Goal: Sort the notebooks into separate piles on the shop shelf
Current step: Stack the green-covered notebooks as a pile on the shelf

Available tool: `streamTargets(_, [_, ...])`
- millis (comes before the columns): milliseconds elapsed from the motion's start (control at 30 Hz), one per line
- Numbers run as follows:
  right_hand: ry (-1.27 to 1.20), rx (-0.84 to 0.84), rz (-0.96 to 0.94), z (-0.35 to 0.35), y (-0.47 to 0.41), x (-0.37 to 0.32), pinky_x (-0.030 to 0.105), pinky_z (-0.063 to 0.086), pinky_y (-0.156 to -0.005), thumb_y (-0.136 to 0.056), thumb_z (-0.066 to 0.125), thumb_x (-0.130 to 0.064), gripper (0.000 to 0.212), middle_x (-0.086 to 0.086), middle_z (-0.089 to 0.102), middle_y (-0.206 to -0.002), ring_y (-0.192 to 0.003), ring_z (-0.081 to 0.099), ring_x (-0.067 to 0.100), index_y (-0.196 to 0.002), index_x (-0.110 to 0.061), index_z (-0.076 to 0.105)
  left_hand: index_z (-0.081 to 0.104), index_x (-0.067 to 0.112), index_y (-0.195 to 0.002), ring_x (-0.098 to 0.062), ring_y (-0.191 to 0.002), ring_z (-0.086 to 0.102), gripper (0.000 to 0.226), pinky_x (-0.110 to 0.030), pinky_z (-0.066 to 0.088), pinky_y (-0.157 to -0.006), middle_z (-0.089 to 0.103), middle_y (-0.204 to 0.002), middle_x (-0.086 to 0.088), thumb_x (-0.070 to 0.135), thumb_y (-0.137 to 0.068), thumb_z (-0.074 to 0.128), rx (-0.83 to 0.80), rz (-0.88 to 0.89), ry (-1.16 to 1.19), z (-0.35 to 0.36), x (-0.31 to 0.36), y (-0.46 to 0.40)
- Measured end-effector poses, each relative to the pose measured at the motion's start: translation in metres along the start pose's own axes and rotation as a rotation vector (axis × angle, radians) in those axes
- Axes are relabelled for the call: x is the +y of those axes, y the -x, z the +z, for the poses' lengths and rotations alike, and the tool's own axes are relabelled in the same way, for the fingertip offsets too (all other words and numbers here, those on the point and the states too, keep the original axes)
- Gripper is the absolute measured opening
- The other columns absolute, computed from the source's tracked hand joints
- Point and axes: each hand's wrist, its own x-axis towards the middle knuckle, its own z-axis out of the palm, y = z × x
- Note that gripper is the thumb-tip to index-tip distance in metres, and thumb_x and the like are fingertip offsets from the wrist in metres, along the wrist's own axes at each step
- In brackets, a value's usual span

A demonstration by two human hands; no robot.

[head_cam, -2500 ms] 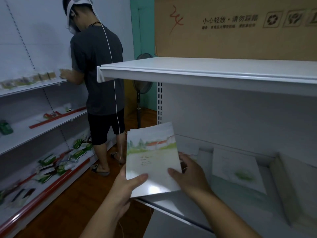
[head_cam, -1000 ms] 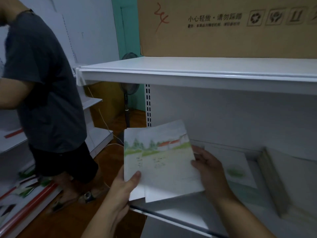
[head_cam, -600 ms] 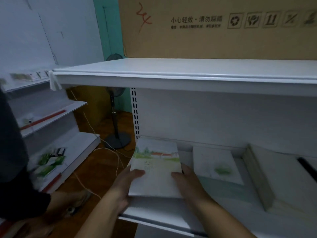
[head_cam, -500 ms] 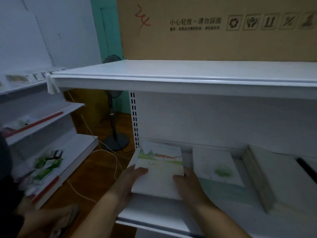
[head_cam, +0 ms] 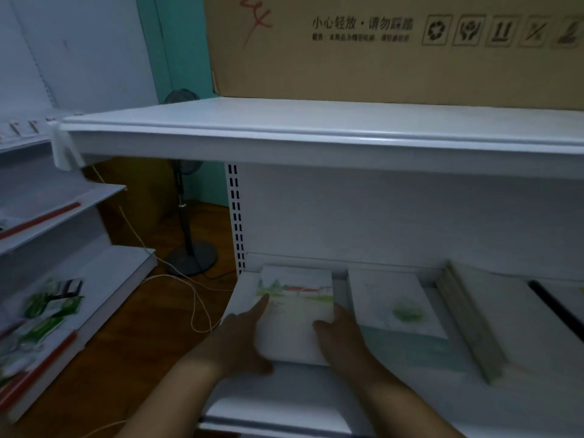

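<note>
While the landscape notebook [head_cam: 295, 314] lies flat at the shelf [head_cam: 284, 403] left end, left hand [head_cam: 243, 336] and right hand [head_cam: 339, 336] press its side edges, fingers straight, clamping nothing. Likely light, thin, floppy, slick-covered: take both edges. Green-spot notebook [head_cam: 398, 306] just beside.

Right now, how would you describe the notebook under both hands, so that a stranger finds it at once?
Look at the white shop shelf below the big cardboard box. At its left end lies the notebook, between the left hand and right hand. Only its cover shows trees and a red roof; its neighbour shows a green blot.
</note>
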Motion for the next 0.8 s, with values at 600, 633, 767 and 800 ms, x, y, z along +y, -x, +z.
streamTargets(600, [0.644, -0.317, -0.275, -0.032, 0.015, -0.007, 0.025, 0.030, -0.107, -0.061, 0.083, -0.041, 0.119, 0.010, 0.029, -0.147, -0.135, 0.032, 0.024, -0.150, -0.030, 0.005, -0.014, 0.042, -0.147, -0.017, -0.117, 0.055, 0.120, -0.025, 0.051, -0.090, 0.046, -0.143, -0.004, 0.018, -0.075, 0.078, 0.060, 0.062, 0.077, -0.001, -0.020, -0.001])
streamTargets(633, [0.633, -0.316, -0.291, -0.034, 0.017, -0.007, 0.023, 0.028, -0.107, -0.063, 0.083, -0.040, 0.115, 0.008, 0.029, -0.148, -0.136, 0.031, 0.022, -0.150, -0.030, 0.009, -0.013, 0.041, -0.147, -0.017, -0.119, 0.054, 0.119, -0.024, 0.049, -0.091, 0.045, -0.144, -0.003, 0.016, -0.075, 0.078, 0.074, 0.060, 0.089, -0.001, -0.021, 0.000])
streamTargets(767, [0.604, -0.307, -0.344, -0.031, 0.021, -0.008, 0.017, 0.025, -0.106, -0.068, 0.080, -0.037, 0.102, -0.002, 0.029, -0.152, -0.138, 0.029, 0.014, -0.149, -0.031, 0.019, -0.016, 0.040, -0.146, -0.016, -0.117, 0.055, 0.120, -0.021, 0.047, -0.089, 0.051, -0.138, -0.001, 0.015, -0.075, 0.078, 0.104, 0.056, 0.029, -0.004, -0.024, 0.000])
streamTargets(800, [0.587, -0.309, -0.334, -0.030, 0.020, -0.008, 0.017, 0.025, -0.106, -0.068, 0.080, -0.037, 0.102, -0.003, 0.029, -0.152, -0.138, 0.029, 0.013, -0.149, -0.031, 0.019, -0.016, 0.040, -0.146, -0.016, -0.117, 0.055, 0.122, -0.022, 0.047, -0.089, 0.053, -0.137, 0.000, 0.014, -0.074, 0.079, 0.110, 0.059, 0.023, -0.006, -0.025, 0.000])
